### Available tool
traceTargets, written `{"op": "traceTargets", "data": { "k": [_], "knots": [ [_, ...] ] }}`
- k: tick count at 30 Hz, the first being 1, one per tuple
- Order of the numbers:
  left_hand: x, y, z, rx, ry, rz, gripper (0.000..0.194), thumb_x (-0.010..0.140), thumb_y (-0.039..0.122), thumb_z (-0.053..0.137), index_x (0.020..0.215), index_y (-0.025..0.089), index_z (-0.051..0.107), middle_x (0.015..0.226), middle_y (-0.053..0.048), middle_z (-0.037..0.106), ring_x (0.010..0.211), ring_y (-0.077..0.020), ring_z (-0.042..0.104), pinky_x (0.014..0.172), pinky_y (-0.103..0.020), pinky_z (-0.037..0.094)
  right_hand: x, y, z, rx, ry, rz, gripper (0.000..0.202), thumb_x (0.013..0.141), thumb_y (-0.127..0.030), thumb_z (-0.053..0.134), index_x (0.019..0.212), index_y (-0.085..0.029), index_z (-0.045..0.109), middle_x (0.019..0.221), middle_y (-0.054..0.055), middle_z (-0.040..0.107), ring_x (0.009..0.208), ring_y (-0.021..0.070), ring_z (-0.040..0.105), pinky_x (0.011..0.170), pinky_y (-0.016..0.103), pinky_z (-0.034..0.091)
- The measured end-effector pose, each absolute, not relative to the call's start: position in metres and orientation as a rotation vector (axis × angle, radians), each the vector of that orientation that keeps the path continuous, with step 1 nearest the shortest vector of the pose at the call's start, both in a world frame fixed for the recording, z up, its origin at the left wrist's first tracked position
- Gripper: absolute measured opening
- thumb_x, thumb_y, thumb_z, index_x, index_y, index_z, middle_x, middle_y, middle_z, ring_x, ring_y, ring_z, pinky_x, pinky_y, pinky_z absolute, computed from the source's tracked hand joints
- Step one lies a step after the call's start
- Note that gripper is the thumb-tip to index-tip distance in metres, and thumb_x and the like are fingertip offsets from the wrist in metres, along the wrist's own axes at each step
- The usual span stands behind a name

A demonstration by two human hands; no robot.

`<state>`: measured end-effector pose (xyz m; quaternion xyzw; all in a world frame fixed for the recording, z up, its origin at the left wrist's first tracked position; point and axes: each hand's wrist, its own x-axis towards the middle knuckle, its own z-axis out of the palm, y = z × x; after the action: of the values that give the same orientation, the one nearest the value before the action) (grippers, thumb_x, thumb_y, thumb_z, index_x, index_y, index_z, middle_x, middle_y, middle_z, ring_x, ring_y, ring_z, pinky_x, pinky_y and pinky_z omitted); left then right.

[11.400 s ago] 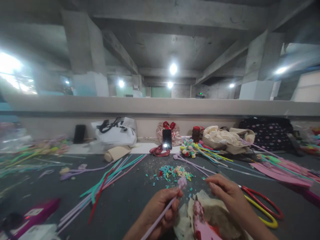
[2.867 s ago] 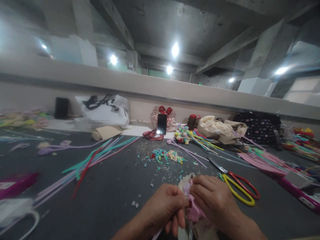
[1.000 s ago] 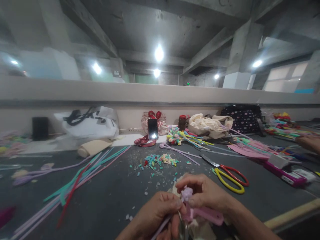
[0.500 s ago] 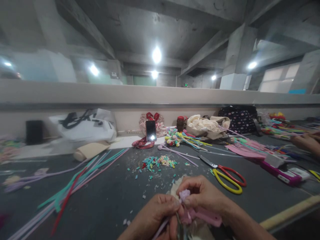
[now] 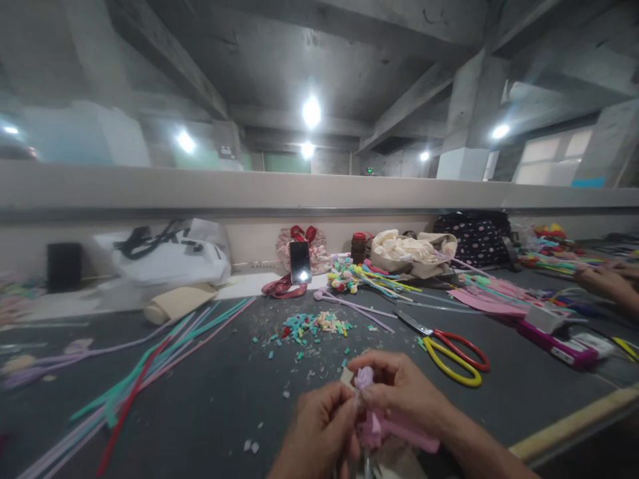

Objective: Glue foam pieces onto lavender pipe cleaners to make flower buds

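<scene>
Near the bottom centre, my right hand (image 5: 407, 392) pinches a small lilac fuzzy piece (image 5: 364, 379) between thumb and fingers. Closed against its lower end is my left hand (image 5: 322, 426), with the fingertips of both hands almost touching. A pink tool or holder (image 5: 407, 432) lies under my right hand, with a bit of metal below it. Beige cloth or paper (image 5: 399, 462) shows beneath the hands. To the right, scissors (image 5: 452, 352) with one red and one yellow handle lie on the dark table (image 5: 200, 406).
Small coloured cuttings (image 5: 317, 324) lie ahead of the hands. Long fuzzy stems (image 5: 144, 372) spread at left. Farther back are a phone (image 5: 300, 261), a cloth bag (image 5: 412, 249) and yellow-green stems. A magenta device (image 5: 554, 342) and another person's hands (image 5: 606, 281) are at right.
My left hand has turned and shifted slightly right, its back now covering more of the fingers. The lilac piece has moved a little up and left, more upright. The lilac stem below is now hidden.
</scene>
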<state>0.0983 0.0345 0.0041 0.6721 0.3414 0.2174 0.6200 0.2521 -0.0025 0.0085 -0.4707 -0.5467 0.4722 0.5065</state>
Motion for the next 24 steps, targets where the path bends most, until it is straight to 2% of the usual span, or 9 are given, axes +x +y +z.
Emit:
{"op": "traceTargets", "data": {
  "k": [10,16,21,24],
  "knots": [
    [0.098,0.033,0.004,1.576,0.802,0.529,0.037,0.069,0.052,0.047,0.062,0.016,0.049,0.037,0.005,0.052,0.026,-0.0061,0.042,0.032,-0.016,0.025,0.251,-0.004,0.010,-1.129,-1.305,1.124,0.018,0.063,-0.023,0.065,0.080,-0.015,0.066,0.071,-0.001,0.057,0.064,0.0127,0.053,0.058,0.023,0.042],
    [0.100,0.035,0.004,1.358,0.761,0.456,0.038,0.063,0.054,0.051,0.062,0.016,0.047,0.035,0.006,0.051,0.023,-0.0059,0.041,0.029,-0.015,0.024,0.259,-0.002,0.016,-1.131,-1.275,1.165,0.036,0.059,-0.020,0.067,0.095,-0.019,0.063,0.075,0.000,0.062,0.058,0.0117,0.053,0.051,0.021,0.039],
    [0.099,0.040,0.005,1.204,0.696,0.402,0.037,0.059,0.051,0.056,0.066,0.015,0.050,0.035,0.003,0.055,0.022,-0.0068,0.042,0.024,-0.014,0.019,0.268,0.001,0.016,-1.090,-1.180,1.215,0.030,0.075,-0.038,0.053,0.094,-0.015,0.061,0.051,-0.003,0.056,0.036,0.0048,0.038,0.038,0.016,0.026],
    [0.096,0.041,0.004,1.128,0.601,0.342,0.038,0.059,0.051,0.055,0.068,0.014,0.052,0.035,0.001,0.056,0.022,-0.0077,0.043,0.024,-0.013,0.020,0.267,0.002,0.013,-1.075,-1.174,1.232,0.029,0.075,-0.037,0.054,0.092,-0.015,0.062,0.050,-0.004,0.053,0.037,0.0042,0.037,0.038,0.016,0.026]
  ]
}}
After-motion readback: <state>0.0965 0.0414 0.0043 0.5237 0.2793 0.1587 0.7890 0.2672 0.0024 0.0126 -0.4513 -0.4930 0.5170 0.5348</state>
